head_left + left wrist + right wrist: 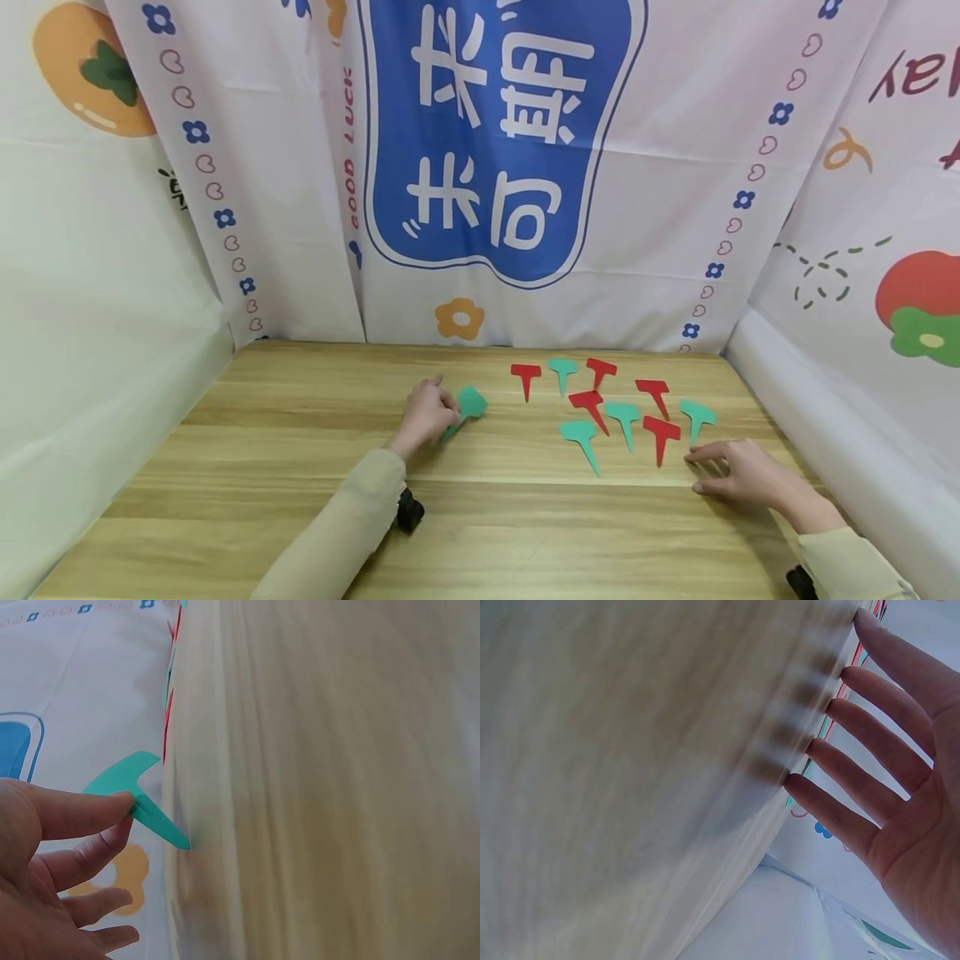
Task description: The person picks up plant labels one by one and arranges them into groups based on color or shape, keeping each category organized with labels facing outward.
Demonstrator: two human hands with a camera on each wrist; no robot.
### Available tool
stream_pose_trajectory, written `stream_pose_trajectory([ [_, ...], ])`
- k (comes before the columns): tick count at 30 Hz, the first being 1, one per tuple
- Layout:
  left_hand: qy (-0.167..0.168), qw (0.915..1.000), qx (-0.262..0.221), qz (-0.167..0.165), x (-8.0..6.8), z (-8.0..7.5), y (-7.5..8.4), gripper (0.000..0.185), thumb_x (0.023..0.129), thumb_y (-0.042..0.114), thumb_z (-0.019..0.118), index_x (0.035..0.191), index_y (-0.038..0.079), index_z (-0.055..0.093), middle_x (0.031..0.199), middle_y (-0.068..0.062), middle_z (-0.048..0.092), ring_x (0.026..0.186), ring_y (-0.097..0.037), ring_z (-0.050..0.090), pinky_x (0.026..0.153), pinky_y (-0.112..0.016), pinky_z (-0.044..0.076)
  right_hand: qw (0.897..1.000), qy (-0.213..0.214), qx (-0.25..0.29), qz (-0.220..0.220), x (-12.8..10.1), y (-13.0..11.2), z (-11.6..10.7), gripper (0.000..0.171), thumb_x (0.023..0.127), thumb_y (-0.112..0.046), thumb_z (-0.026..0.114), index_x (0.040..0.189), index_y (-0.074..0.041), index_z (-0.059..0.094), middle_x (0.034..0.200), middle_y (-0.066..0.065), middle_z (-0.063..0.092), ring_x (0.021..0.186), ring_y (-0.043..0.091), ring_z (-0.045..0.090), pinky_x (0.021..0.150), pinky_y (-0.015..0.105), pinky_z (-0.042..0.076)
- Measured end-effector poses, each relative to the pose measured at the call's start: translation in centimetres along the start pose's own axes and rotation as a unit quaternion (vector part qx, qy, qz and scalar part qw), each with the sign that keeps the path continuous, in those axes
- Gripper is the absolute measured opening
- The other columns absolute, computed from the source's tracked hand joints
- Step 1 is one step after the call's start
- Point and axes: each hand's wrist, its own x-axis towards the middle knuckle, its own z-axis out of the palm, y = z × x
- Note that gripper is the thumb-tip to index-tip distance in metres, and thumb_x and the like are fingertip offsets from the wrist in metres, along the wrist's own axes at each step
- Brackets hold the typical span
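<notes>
My left hand (427,414) pinches a green T-shaped plant label (472,402) between thumb and fingers, just above the table. In the left wrist view the label (124,776) slants, its pointed end by the tabletop, and the other fingers are spread apart from it. My right hand (742,473) rests at the right side of the table, fingers extended and holding nothing. The right wrist view shows that hand (900,761) with its fingertips at the table surface. Closest to it are a green label (697,413) and a red label (662,432).
Several more red and green T-shaped labels lie loosely right of centre, among them a red one (526,372), a green one (578,432) and another red one (653,389). The wooden table (247,483) meets printed cloth (300,275) at the back and sides.
</notes>
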Motion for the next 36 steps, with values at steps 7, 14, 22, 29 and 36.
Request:
stream_pose_trajectory([
  [7, -0.001, 0.9997, 0.019, -0.016, 0.0, -1.3, -1.2, 0.012, 0.072, 0.003, 0.073, 0.063, 0.008, 0.066, 0.146, -0.023, 0.04, 0.137, -0.046, 0.03, 0.112, -0.061, 0.021, 1.0, 0.0, -0.002, 0.0, 0.1, -0.1, 0.0, 0.041, 0.074, -0.043, 0.077, 0.105, -0.018, 0.073, 0.108, 0.003, 0.072, 0.103, 0.032, 0.065, 0.087, 0.05, 0.052],
  [14, 0.004, 0.9991, 0.031, -0.029, -0.2, -2.6, -2.4, 0.006, 0.071, 0.004, 0.072, 0.066, 0.005, 0.068, 0.146, -0.025, 0.039, 0.137, -0.049, 0.027, 0.112, -0.061, 0.022, 1.0, -0.002, -0.006, -0.005, 0.1, -0.2, 0.0, 0.041, 0.075, -0.044, 0.076, 0.106, -0.017, 0.073, 0.109, 0.002, 0.072, 0.103, 0.031, 0.066, 0.086, 0.049, 0.052],
  [22, 0.006, 0.9984, 0.045, -0.033, -0.1, -4.0, -3.8, 0.006, 0.073, 0.007, 0.073, 0.068, 0.003, 0.071, 0.146, -0.026, 0.038, 0.135, -0.05, 0.03, 0.11, -0.061, 0.024, 1.0, 0.004, -0.018, -0.01, 0.1, -0.2, -0.1, 0.04, 0.074, -0.042, 0.077, 0.105, -0.017, 0.073, 0.107, 0.002, 0.072, 0.102, 0.03, 0.066, 0.085, 0.048, 0.053],
  [29, 0.013, 0.9982, 0.048, -0.035, -0.4, -5.4, -5.2, 0.009, 0.075, 0.007, 0.072, 0.068, 0.002, 0.071, 0.143, -0.029, 0.04, 0.134, -0.048, 0.032, 0.11, -0.063, 0.023, 1.0, 0.011, -0.02, -0.017, 0.1, -0.3, -0.1, 0.039, 0.074, -0.041, 0.078, 0.104, -0.017, 0.074, 0.107, 0.002, 0.072, 0.101, 0.03, 0.067, 0.085, 0.048, 0.053],
  [36, 0.009, 0.9981, 0.045, -0.041, -0.6, -6.7, -6.3, 0.012, 0.077, 0.007, 0.071, 0.066, 0.001, 0.07, 0.142, -0.03, 0.041, 0.136, -0.049, 0.029, 0.111, -0.063, 0.022, 0.999, 0.014, -0.024, -0.018, 0.1, -0.2, -0.1, 0.039, 0.074, -0.043, 0.077, 0.104, -0.018, 0.074, 0.106, 0.002, 0.072, 0.101, 0.029, 0.067, 0.084, 0.048, 0.053],
])
